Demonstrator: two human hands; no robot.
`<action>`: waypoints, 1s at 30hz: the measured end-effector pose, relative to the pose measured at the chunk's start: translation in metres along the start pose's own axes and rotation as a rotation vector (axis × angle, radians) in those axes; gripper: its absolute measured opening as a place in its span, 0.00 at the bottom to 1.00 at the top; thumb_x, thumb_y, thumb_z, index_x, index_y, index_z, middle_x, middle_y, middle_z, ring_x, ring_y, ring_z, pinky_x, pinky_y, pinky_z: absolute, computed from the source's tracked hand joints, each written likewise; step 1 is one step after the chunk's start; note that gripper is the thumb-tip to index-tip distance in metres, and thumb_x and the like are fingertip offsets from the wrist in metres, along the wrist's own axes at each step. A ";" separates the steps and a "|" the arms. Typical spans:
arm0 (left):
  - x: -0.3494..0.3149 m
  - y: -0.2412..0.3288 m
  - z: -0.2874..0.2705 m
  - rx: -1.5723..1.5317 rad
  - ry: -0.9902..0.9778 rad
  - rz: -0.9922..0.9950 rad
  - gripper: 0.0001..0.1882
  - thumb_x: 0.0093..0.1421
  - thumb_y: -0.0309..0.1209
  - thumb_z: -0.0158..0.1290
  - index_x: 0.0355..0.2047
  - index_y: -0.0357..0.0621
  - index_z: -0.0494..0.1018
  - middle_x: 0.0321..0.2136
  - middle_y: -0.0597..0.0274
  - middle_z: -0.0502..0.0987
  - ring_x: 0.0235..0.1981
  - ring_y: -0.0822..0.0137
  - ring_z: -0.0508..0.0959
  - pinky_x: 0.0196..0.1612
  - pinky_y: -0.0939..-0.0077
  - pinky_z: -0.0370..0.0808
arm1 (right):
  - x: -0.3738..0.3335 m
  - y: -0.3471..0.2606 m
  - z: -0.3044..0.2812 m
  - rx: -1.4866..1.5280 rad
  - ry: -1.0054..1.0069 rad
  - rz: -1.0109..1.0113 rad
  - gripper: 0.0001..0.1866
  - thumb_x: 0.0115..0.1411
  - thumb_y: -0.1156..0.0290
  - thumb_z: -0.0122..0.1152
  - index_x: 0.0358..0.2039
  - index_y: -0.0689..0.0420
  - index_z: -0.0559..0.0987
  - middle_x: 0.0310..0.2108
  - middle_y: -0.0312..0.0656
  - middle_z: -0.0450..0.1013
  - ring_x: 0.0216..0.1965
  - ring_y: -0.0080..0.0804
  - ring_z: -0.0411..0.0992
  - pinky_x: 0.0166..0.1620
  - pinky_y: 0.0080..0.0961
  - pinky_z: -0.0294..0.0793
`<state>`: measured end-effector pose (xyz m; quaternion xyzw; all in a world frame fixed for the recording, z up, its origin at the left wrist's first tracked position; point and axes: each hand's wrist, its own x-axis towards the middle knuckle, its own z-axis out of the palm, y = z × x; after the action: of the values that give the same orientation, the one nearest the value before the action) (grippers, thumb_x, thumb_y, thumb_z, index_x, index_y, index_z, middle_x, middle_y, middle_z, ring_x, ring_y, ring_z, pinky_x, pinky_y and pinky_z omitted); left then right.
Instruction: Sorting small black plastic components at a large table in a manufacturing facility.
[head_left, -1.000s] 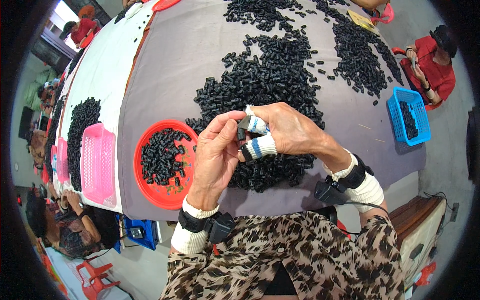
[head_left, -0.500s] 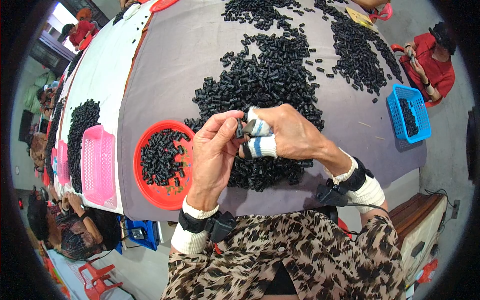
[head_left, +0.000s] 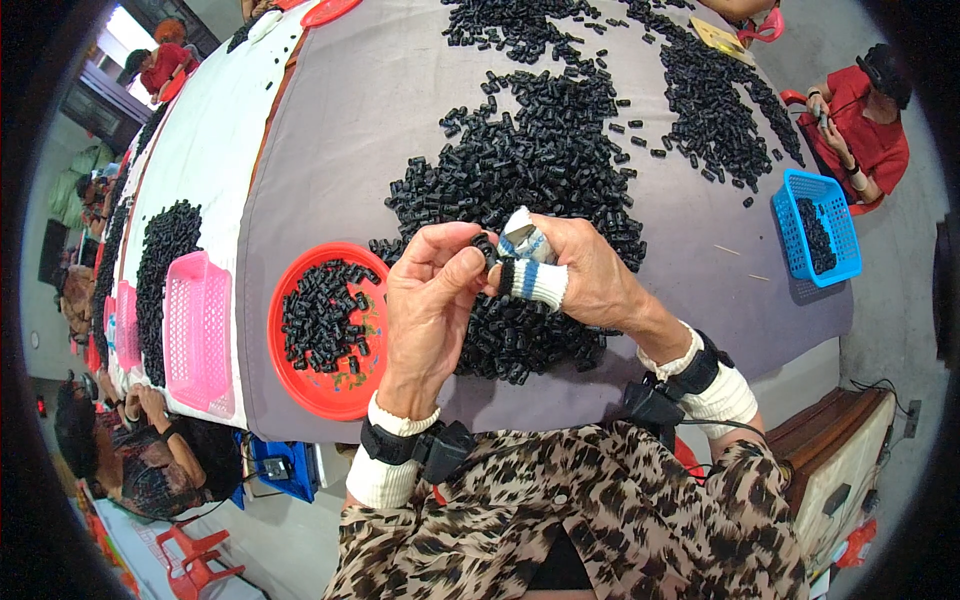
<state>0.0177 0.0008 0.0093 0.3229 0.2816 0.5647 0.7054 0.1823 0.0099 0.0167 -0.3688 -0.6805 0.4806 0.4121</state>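
Note:
Between the thumb and fingers of my left hand (head_left: 425, 315) is a small black plastic fitting (head_left: 485, 247), tilted up. My right hand (head_left: 605, 280) is curled closed beside it, with white and blue knitted covers (head_left: 540, 283) over its thumb and forefinger. Those covered fingertips come up against the fitting; whatever they grip is hidden. Both hands are over the near part of a large heap of black fittings (head_left: 520, 170). Just left of my left hand lies a round red tray (head_left: 330, 408) holding more of the same fittings.
Grey cloth (head_left: 330, 150) covers the table. A pink basket (head_left: 195, 340) stands left, a blue basket (head_left: 850, 240) with fittings right. More fittings (head_left: 710, 110) lie farther off. A person in red (head_left: 870, 150) sits at right; another person (head_left: 160, 450) is at lower left.
The fitting has turned and tilted in my left fingers. My right hand has shifted slightly, its wrist drawn a little to the left, and its covered fingers have changed angle.

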 end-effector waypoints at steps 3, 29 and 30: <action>0.000 -0.002 -0.003 -0.032 -0.023 -0.022 0.10 0.57 0.23 0.50 0.40 0.35 0.68 0.30 0.61 0.74 0.26 0.74 0.74 0.29 0.80 0.75 | -0.003 -0.003 0.002 0.207 -0.007 0.116 0.10 0.54 0.68 0.58 0.31 0.62 0.72 0.21 0.35 0.72 0.21 0.20 0.67 0.25 0.19 0.66; -0.004 -0.009 -0.001 -0.224 -0.025 -0.146 0.12 0.62 0.31 0.45 0.41 0.35 0.68 0.30 0.58 0.74 0.21 0.75 0.72 0.25 0.77 0.75 | -0.009 0.008 0.004 0.243 -0.003 0.195 0.12 0.54 0.66 0.59 0.33 0.61 0.73 0.23 0.31 0.70 0.24 0.14 0.65 0.28 0.16 0.66; -0.005 -0.009 -0.001 -0.222 -0.025 -0.147 0.12 0.62 0.31 0.45 0.41 0.35 0.68 0.30 0.58 0.74 0.21 0.75 0.72 0.25 0.77 0.75 | -0.009 0.007 0.004 0.245 -0.002 0.194 0.12 0.54 0.66 0.59 0.33 0.61 0.73 0.23 0.31 0.70 0.24 0.14 0.65 0.28 0.16 0.66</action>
<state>0.0212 -0.0049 0.0018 0.2283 0.2314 0.5352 0.7796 0.1833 0.0019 0.0070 -0.3795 -0.5784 0.5978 0.4049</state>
